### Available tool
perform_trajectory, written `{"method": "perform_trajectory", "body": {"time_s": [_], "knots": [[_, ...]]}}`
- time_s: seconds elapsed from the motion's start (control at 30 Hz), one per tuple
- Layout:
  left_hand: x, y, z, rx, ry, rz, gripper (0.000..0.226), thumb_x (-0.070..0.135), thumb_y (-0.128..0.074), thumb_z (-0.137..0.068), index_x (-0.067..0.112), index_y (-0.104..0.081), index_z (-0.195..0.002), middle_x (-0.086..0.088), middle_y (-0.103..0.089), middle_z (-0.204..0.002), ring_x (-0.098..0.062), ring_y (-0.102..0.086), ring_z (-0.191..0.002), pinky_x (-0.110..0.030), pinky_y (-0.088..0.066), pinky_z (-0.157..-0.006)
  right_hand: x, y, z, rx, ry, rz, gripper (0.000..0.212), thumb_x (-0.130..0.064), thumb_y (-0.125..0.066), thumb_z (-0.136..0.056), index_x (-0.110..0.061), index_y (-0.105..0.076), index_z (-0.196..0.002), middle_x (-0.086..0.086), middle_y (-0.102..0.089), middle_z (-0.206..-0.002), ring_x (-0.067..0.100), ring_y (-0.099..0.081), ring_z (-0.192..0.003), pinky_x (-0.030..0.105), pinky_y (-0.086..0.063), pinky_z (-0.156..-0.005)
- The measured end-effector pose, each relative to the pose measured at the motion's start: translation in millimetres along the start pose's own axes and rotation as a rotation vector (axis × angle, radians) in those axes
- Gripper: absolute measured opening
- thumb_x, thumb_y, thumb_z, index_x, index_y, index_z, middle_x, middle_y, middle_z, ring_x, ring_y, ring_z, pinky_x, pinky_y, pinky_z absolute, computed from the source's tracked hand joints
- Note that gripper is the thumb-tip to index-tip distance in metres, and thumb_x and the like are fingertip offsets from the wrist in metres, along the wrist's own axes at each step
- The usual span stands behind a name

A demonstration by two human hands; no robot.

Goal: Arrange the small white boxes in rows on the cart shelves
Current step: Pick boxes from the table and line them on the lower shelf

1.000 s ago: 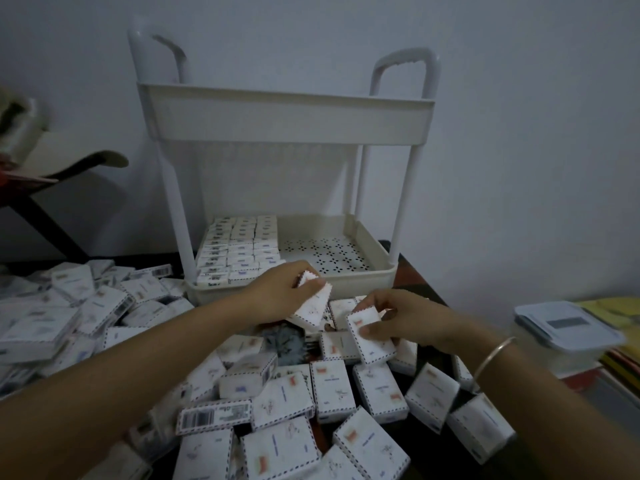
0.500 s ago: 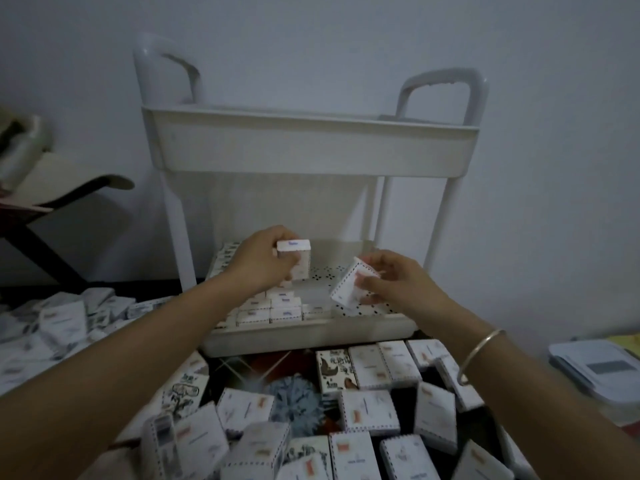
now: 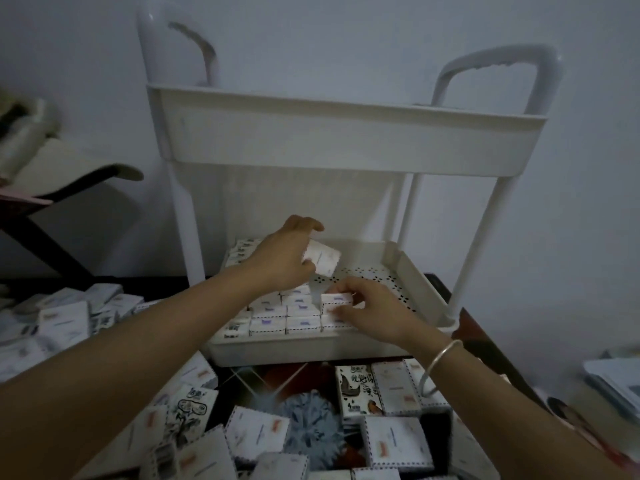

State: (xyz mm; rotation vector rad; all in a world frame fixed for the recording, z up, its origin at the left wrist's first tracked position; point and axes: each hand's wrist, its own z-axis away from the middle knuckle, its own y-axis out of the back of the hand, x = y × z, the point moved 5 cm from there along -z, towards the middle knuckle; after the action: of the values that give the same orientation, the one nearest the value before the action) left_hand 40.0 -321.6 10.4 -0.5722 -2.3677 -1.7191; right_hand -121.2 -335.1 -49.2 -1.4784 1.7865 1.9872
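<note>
A white two-tier cart stands against the wall; its lower shelf (image 3: 412,271) has a perforated floor. Several small white boxes (image 3: 284,313) stand in rows on the left part of that shelf. My left hand (image 3: 280,258) grips one white box (image 3: 322,259) tilted in the air above the rows. My right hand (image 3: 367,310) pinches another white box (image 3: 336,299) set at the right end of the front rows. The right half of the shelf floor is bare. The upper shelf (image 3: 346,140) shows only its outer wall; its inside is hidden.
Several loose white boxes (image 3: 259,434) lie heaped in front of the cart and to the left (image 3: 65,323). A blue fluffy thing (image 3: 311,424) lies among them. A dark chair (image 3: 52,202) stands at the left, stacked papers (image 3: 613,379) at the right.
Both hands moved forward and down into the lower shelf. The right hand brought its box down onto the end of the rows; the left hand's box now hangs tilted above the shelf.
</note>
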Motion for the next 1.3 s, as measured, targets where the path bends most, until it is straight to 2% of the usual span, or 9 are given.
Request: {"method": "perform_trajectory", "body": {"time_s": [0.17, 0.33, 0.47, 0.7, 0.9, 1.0, 1.1, 1.23, 1.3], "knots": [[5, -14, -6, -0.089, 0.039, 0.065, 0.065, 0.011, -0.068, -0.080, 0.016, -0.037, -0.138, -0.002, -0.065, -0.106, -0.018, -0.061, -0.095, -0.035, -0.052, -0.082, 8, -5, 2, -0.033, -0.081, -0.059, 0.024, -0.019, -0.058, -0.089, -0.030, -0.060, -0.111, -0.013, -0.064, -0.105, 0.001, -0.059, -0.086, 0.017, -0.042, -0.070], [7, -33, -8, -0.214, 0.028, 0.078, 0.041, 0.014, -0.072, -0.080, 0.015, -0.059, -0.119, -0.001, -0.067, -0.114, -0.015, -0.062, -0.103, -0.036, -0.052, -0.090, 15, -1, 2, -0.021, -0.173, -0.100, 0.022, -0.013, -0.046, -0.091, -0.030, -0.059, -0.092, -0.005, -0.067, -0.095, 0.014, -0.062, -0.083, 0.032, -0.052, -0.075], [7, -43, -5, -0.300, -0.013, 0.003, 0.031, 0.017, -0.069, -0.083, 0.020, -0.064, -0.114, 0.003, -0.066, -0.113, -0.012, -0.061, -0.103, -0.031, -0.051, -0.090, 11, 3, 4, 0.024, -0.098, 0.066, 0.030, -0.009, -0.044, -0.092, -0.030, -0.065, -0.095, -0.002, -0.064, -0.109, 0.016, -0.062, -0.094, 0.038, -0.052, -0.086], [7, -50, 3, -0.372, 0.012, -0.046, 0.043, 0.004, -0.052, -0.086, 0.025, -0.064, -0.122, 0.002, -0.061, -0.130, -0.016, -0.053, -0.123, -0.038, -0.043, -0.105, 4, 17, 20, 0.161, -0.011, 0.173, 0.032, -0.006, -0.046, -0.095, -0.021, -0.061, -0.118, 0.000, -0.055, -0.123, 0.012, -0.057, -0.101, 0.030, -0.046, -0.095], [21, -40, 18, -0.258, -0.006, -0.124, 0.054, -0.001, -0.046, -0.085, 0.024, -0.057, -0.133, -0.005, -0.049, -0.144, -0.024, -0.040, -0.134, -0.036, -0.034, -0.111, -2, 41, 57, 0.214, -0.006, 0.166, 0.035, -0.001, -0.047, -0.092, -0.024, -0.062, -0.114, -0.004, -0.058, -0.123, 0.006, -0.055, -0.104, 0.016, -0.043, -0.088], [38, -30, 35, -0.141, -0.043, -0.071, 0.049, 0.002, -0.048, -0.088, 0.024, -0.056, -0.131, -0.005, -0.053, -0.135, -0.023, -0.046, -0.125, -0.034, -0.039, -0.102, -10, 49, 86, 0.152, -0.003, 0.216, 0.033, -0.003, -0.047, -0.093, -0.024, -0.063, -0.112, -0.008, -0.060, -0.116, 0.004, -0.056, -0.100, 0.010, -0.044, -0.084], [66, -23, 67, -0.091, -0.150, 0.018, 0.032, 0.009, -0.052, -0.090, 0.027, -0.062, -0.115, 0.006, -0.060, -0.115, -0.013, -0.056, -0.107, -0.028, -0.045, -0.089, -19, 50, 120, 0.034, 0.008, 0.343, 0.025, -0.010, -0.053, -0.093, -0.026, -0.065, -0.106, -0.012, -0.064, -0.102, 0.004, -0.060, -0.090, 0.021, -0.051, -0.082], [92, -26, 117, -0.374, -0.182, 0.080, 0.015, 0.024, -0.060, -0.091, 0.032, -0.060, -0.103, 0.018, -0.062, -0.100, -0.002, -0.061, -0.090, -0.029, -0.054, -0.081, -22, 37, 166, -0.260, -0.036, 0.470, 0.018, -0.025, -0.061, -0.091, -0.030, -0.064, -0.108, -0.015, -0.063, -0.103, 0.004, -0.058, -0.093, 0.019, -0.047, -0.082], [101, -29, 137, -0.511, -0.193, 0.071, 0.019, 0.036, -0.066, -0.088, 0.031, -0.059, -0.105, 0.018, -0.061, -0.101, -0.001, -0.060, -0.091, -0.030, -0.054, -0.082, -21, 31, 183, -0.367, -0.066, 0.496, 0.030, -0.034, -0.068, -0.087, -0.032, -0.059, -0.116, -0.015, -0.059, -0.112, 0.003, -0.053, -0.100, 0.022, -0.046, -0.088]]}}
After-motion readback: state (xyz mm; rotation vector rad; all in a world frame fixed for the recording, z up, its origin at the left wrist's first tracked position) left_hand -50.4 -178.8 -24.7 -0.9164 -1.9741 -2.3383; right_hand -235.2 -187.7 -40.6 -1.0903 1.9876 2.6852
